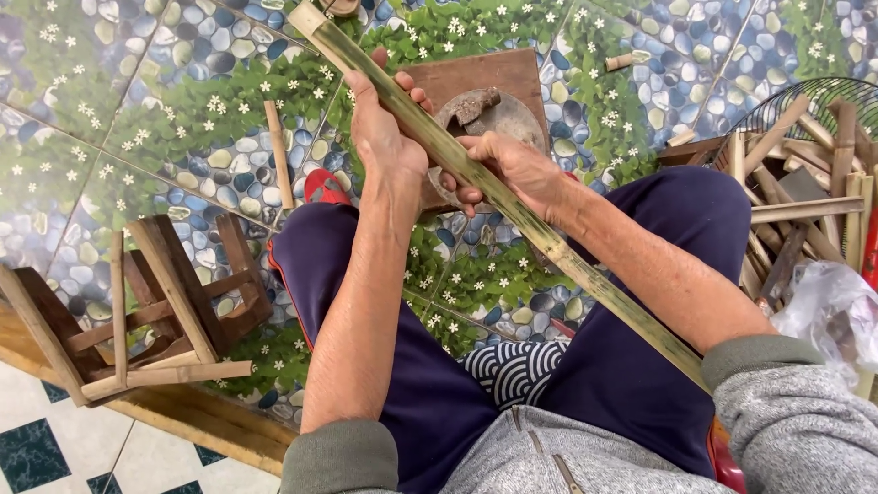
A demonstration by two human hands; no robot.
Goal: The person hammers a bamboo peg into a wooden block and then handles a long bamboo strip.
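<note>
We sit with both knees raised in dark blue trousers (631, 366), grey sleeves (796, 421) pushed up the forearms. A long bamboo strip (512, 206) runs diagonally across the lap, from beside the right sleeve up to its cut end at the top of the view. This strip is our landmark.

Our right hand (517, 169) grips the bamboo strip near its middle, fingers curled together under it and thumb lying along its top. Our left hand (384, 128) sits just above that grip, on the left side of the strip, fingers straight and pressed together against it.

Directly behind the strip, under both hands, a wooden block (485, 78) carries a rounded grey stone (498, 114). Just left of the strip, a red sandal (325, 186) shows beside the left knee. Well to the left, a small wooden stool (165, 302) lies tipped on the pebble-patterned floor (137, 110). Well to the right of the strip, a pile of cut wood sticks (805, 192) rests against a wire fan guard (814, 96), with a clear plastic bag (837, 316) nearer to us.
</note>
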